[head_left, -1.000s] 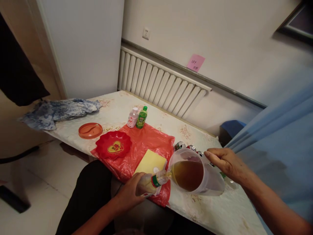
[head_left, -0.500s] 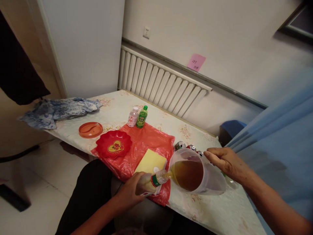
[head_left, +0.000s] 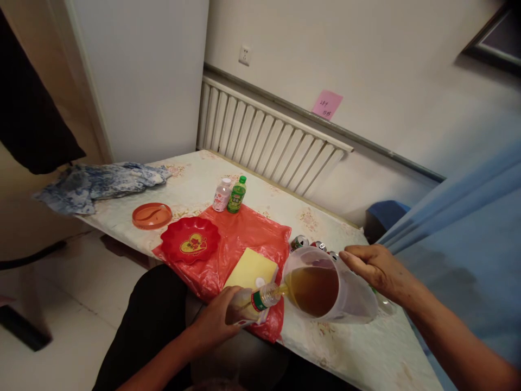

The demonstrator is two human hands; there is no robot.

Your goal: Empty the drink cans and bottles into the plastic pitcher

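My left hand (head_left: 215, 320) is wrapped round a clear plastic bottle (head_left: 264, 297) with a green label, tilted with its open neck towards the right. My right hand (head_left: 376, 271) holds a translucent pitcher (head_left: 354, 298), tipped to the left, its handle hidden behind my fingers. Brown-yellow liquid (head_left: 313, 290) lies in the pitcher, and a thin stream runs from its lip into the bottle's neck. Below the bottle is a yellow pad (head_left: 252, 267) on a red plastic sheet (head_left: 240, 233). A small white cap (head_left: 259, 282) rests on the pad.
A red scalloped plate (head_left: 190, 240) and an orange dish (head_left: 152, 216) sit left. Behind the sheet stand a pink-labelled bottle (head_left: 222, 195) and a green bottle (head_left: 236, 195). Several cans (head_left: 300, 243) are behind the pitcher. Patterned cloth (head_left: 109, 184) lies far left; blue curtain (head_left: 468, 244) hangs right.
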